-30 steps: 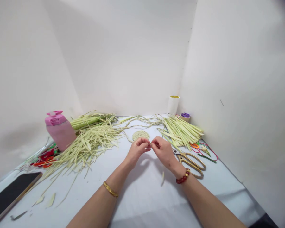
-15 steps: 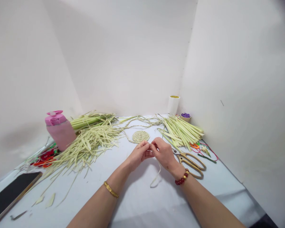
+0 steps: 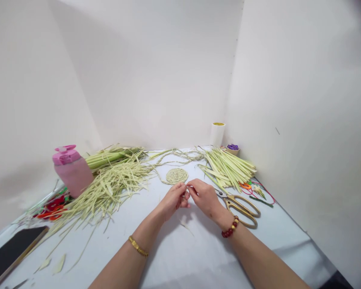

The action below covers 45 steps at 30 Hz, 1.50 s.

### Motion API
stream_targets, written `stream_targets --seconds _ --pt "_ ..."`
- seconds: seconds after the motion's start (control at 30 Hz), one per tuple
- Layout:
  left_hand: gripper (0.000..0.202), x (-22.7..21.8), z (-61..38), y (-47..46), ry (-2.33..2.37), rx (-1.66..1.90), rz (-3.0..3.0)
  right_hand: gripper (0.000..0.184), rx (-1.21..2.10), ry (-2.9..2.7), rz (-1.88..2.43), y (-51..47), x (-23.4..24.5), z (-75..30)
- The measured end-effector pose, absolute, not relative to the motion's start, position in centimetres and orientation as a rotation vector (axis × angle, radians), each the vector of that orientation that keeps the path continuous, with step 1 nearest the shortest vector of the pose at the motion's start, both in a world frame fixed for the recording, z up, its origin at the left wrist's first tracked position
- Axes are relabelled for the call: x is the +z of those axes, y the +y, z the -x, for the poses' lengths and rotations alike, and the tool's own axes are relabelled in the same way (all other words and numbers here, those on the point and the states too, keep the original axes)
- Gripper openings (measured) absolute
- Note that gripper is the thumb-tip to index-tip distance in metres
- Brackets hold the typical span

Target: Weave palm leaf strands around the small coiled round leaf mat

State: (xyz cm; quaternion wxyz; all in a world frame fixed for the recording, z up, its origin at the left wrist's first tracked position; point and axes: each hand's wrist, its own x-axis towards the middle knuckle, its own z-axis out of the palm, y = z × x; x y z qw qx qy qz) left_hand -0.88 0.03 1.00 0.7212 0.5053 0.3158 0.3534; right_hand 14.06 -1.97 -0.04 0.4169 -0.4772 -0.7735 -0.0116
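Observation:
My left hand [image 3: 172,202] and my right hand [image 3: 205,197] meet fingertip to fingertip low over the table. Both are closed in a pinch on a thin pale strand [image 3: 185,226], whose loose end hangs blurred below the fingers. What lies exactly between the fingertips is too small to make out. Just beyond them rests a flat round coil of braided straw [image 3: 177,176], with its long braided cord [image 3: 180,153] trailing behind. Gold-handled scissors [image 3: 243,206] lie beside my right wrist.
Loose straw strips [image 3: 114,180] and a pink bottle [image 3: 74,172] stand at the left, near a dark phone-like slab [image 3: 13,253]. At the right are a bundle of pale stalks [image 3: 230,166], a white cylinder [image 3: 218,134] and a small cup of purple bits [image 3: 233,150].
The hanging strand has moved left and swung under my hands, now blurred. My left fingers have shifted slightly, still pinching. The whole view has tilted a little.

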Motion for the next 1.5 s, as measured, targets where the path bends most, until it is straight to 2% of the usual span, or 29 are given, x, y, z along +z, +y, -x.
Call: stream_targets --seconds 0.43,0.93,1.5 --pt "0.034 1.6 1.1 0.5 0.846 0.825 -1.199 0.015 -0.022 -1.956 1.227 -1.5 -0.1 -14.4" --pt "0.029 1.8 1.8 0.8 0.969 0.775 -1.313 0.015 -0.023 -1.962 1.267 -1.5 0.0 -14.6" --pt "0.025 2.3 2.1 0.6 0.837 0.730 -1.246 0.017 0.117 -1.929 1.152 -1.7 0.6 -15.0"
